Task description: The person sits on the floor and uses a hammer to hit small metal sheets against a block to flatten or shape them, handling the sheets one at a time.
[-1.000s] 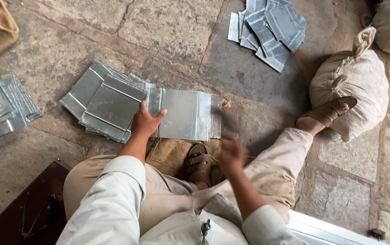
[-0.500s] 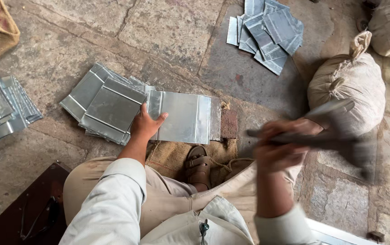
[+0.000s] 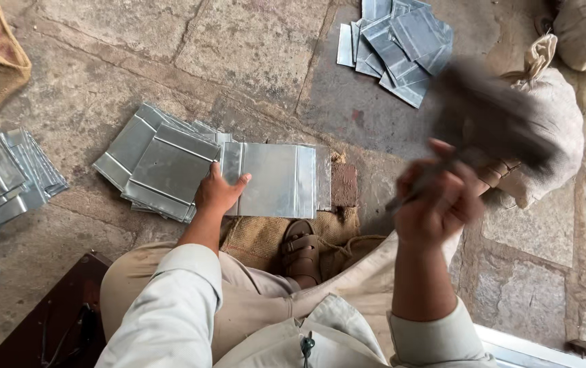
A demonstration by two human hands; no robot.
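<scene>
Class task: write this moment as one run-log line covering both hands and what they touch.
left hand: flat on metal sheet | right hand: raised, gripping blurred mallet | sheet stack: beside left hand

bare stone floor [image 3: 259,48] ahead, metal stacks [image 3: 163,163] flanking

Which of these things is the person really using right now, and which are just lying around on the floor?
In use:
- left hand pressing the flat metal sheet
- right hand raised, gripping a blurred mallet
- sheet stack beside the left hand

Lying about:
- far pile of sheets
- sheets at the left edge
- cloth sacks
- dark wooden board
</scene>
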